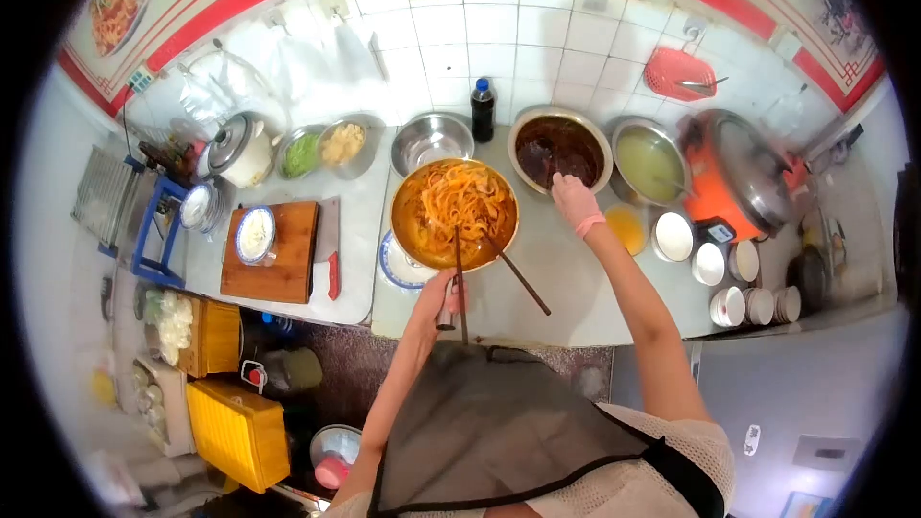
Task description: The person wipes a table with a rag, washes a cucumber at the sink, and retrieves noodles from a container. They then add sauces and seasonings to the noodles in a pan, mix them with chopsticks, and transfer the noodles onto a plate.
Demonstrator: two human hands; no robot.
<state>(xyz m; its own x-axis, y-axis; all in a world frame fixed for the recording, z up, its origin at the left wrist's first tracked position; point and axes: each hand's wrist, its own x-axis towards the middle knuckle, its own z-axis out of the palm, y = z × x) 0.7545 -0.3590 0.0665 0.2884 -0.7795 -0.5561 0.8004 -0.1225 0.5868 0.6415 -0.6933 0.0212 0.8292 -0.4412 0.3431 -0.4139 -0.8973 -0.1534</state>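
My left hand (443, 299) is wrapped round the handle of a round pan (396, 240) full of noodles in orange-red sauce (465, 200). Two long chopsticks (518, 275) rest in the noodles and stick out toward me. A blue-rimmed plate (403, 267) shows partly beneath the pan. My right hand (574, 200), in a pink glove, reaches over the near rim of a steel bowl (522, 165) of dark red sauce (566, 139). Its fingers are closed on what looks like a thin utensil dipping into the sauce; most of it is hidden.
An empty steel bowl (432, 141) and a dark bottle (483, 113) stand behind the pan. Right: a pot of pale green liquid (652, 163), white bowls (673, 237), an orange cooker (734, 182). Left: a cutting board (288, 264) with a cleaver (328, 230) beside it.
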